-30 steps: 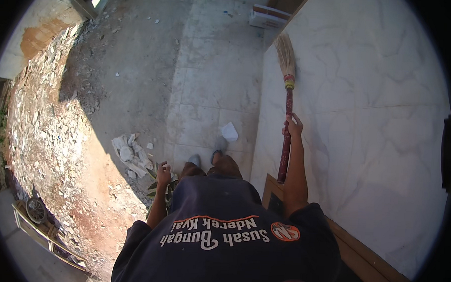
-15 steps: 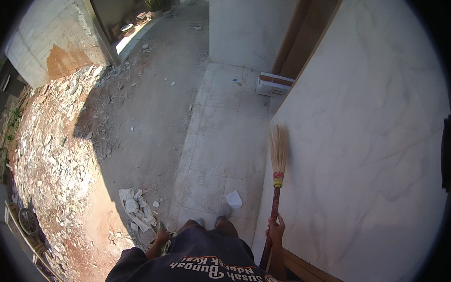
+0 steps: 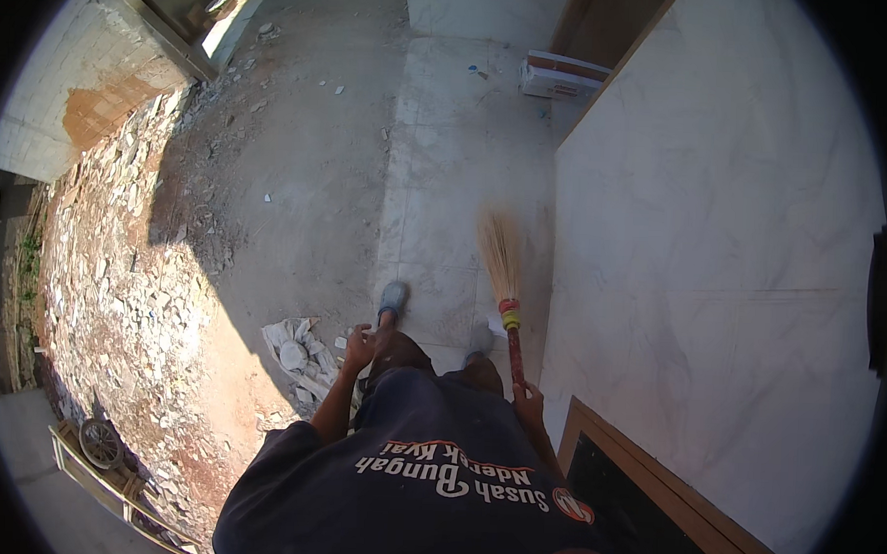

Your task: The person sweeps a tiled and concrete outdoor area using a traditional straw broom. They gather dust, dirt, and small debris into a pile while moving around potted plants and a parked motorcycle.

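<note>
Your right hand point(image 3: 529, 402) stays closed round the broom point(image 3: 506, 299), now lowered, bristles ahead over the paved floor point(image 3: 447, 179). Left hand point(image 3: 360, 346) loose, empty, beside rubble point(image 3: 294, 355). You've stepped forward.

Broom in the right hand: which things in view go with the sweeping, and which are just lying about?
In use:
- broom, gripped by the right hand
- tiled path under its bristles

Lying about:
- rubble pile near the empty left hand
- flat box by the wall
- wheelbarrow
</note>
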A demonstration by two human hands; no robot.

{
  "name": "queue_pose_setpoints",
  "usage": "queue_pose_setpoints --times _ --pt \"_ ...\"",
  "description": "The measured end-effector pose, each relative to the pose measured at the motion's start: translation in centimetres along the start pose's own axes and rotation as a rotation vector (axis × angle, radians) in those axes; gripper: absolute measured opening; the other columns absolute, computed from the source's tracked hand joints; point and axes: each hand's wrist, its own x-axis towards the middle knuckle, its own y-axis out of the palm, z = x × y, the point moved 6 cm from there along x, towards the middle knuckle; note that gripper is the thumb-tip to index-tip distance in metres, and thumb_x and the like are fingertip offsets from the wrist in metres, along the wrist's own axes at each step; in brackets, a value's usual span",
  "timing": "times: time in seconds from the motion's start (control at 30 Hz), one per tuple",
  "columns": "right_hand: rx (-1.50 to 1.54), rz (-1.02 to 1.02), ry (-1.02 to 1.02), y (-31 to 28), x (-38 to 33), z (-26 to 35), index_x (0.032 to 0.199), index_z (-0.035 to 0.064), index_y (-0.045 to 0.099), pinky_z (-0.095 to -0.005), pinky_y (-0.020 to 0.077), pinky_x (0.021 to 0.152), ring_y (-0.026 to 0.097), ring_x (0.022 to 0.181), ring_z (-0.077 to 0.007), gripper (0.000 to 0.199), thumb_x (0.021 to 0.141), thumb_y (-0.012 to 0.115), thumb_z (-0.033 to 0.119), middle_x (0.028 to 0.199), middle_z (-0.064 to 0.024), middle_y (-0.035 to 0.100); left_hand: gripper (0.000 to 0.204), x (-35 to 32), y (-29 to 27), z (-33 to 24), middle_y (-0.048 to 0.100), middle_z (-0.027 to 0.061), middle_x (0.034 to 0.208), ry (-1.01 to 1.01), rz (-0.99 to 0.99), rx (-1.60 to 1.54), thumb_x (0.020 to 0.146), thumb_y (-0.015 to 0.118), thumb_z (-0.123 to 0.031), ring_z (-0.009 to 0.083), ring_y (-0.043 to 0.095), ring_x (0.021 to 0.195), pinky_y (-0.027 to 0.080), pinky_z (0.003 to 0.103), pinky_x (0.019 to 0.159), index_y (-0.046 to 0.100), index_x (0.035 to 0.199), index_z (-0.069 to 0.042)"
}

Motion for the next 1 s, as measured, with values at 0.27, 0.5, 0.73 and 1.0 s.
queue_pose_setpoints --times 0.27,0.5,0.73,1.0 --pt "-0.006 -0.216 0.323 9.5 -13.1 -2.1 0.122 0.0071 0.058 -0.0447 0.0517 0.08 0.067 0.094 -0.0367 0.046 0.086 0.064 0.036 0.099 -0.0204 0.068 0.037 10.6 -6.6 17.4 0.066 0.0175 0.101 -0.207 0.6 0.238 0.084 0.063 -0.026 0.0332 0.064 0.094 0.053 0.048 0.076 0.058 0.117 -0.009" --pt "0.356 -0.462 0.576 29.3 -26.0 -8.2 0.117 0.0097 0.061 -0.039 0.0517 0.059 0.064 0.066 -0.0278 0.041 0.088 0.063 0.038 0.079 -0.0143 0.064 0.026 24.8 -11.1 12.0 0.061 0.0077 0.11 -0.411 0.752 0.454 0.093 0.054 -0.023 0.0224 0.059 0.086 0.051 0.049 0.068 0.056 0.118 -0.017" --pt "0.958 -0.733 0.802 42.4 -30.4 -5.8 0.129 0.0159 0.055 -0.0287 0.0434 0.039 0.051 0.044 -0.0128 0.041 0.093 0.059 0.037 0.064 -0.0037 0.054 0.037 30.7 -0.4 -3.5 0.061 0.0079 0.11 -0.09 0.821 0.41 0.095 0.051 -0.025 0.0226 0.06 0.086 0.05 0.042 0.072 0.048 0.13 -0.014" --pt "1.269 -0.982 0.809 37.3 -29.2 -14.2 0.137 0.0198 0.043 -0.0301 0.0413 0.034 0.045 0.038 -0.0137 0.038 0.101 0.039 0.032 0.059 -0.0035 0.047 0.031 20.8 6.3 -15.3 0.064 0.0089 0.095 0.486 1.028 0.416 0.094 0.055 -0.02 0.0173 0.06 0.077 0.047 0.03 0.064 0.056 0.122 -0.006"
